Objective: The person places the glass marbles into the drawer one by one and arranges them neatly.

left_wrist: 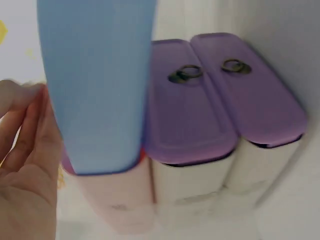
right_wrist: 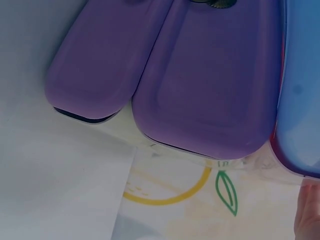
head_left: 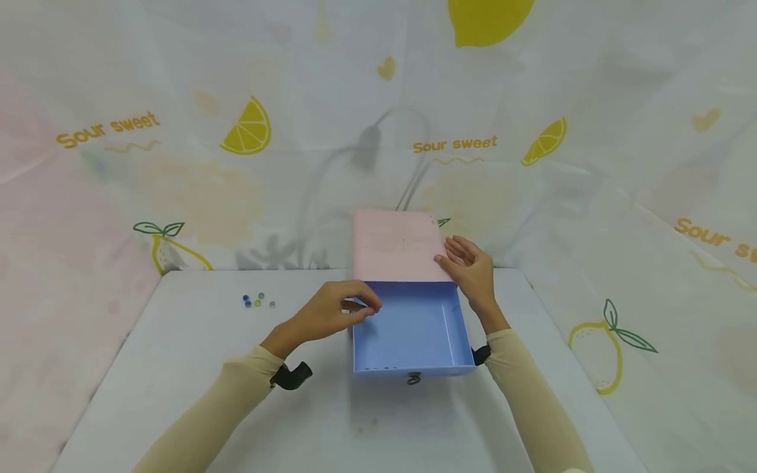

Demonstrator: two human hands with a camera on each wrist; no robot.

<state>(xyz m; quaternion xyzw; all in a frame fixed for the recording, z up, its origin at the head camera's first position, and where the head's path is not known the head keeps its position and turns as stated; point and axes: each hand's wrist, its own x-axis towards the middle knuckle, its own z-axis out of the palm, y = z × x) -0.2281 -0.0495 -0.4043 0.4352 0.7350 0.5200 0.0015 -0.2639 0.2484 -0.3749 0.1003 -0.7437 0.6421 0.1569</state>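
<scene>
A small cabinet with a pink top [head_left: 399,246] stands at the back of the table, its blue drawer [head_left: 408,328] pulled out towards me. Two purple drawers [left_wrist: 192,107] below it are pushed in, each with a ring pull. My left hand [head_left: 334,305] hovers over the drawer's left edge, thumb and index fingertips close together. Whether anything small sits between them is hidden. At the cabinet's right side, my right hand [head_left: 473,269] touches the top's edge with the thumb, the other fingers fairly straight. Several small blue, green and clear beads [head_left: 257,303] lie left of the cabinet.
A ring pull [head_left: 414,378] hangs from the blue drawer's front. The white table [head_left: 195,355] extends to both sides, with a lemon-printed sheet [head_left: 331,164] rising behind it. Dark wrist cameras [head_left: 292,376] are strapped under the sleeves.
</scene>
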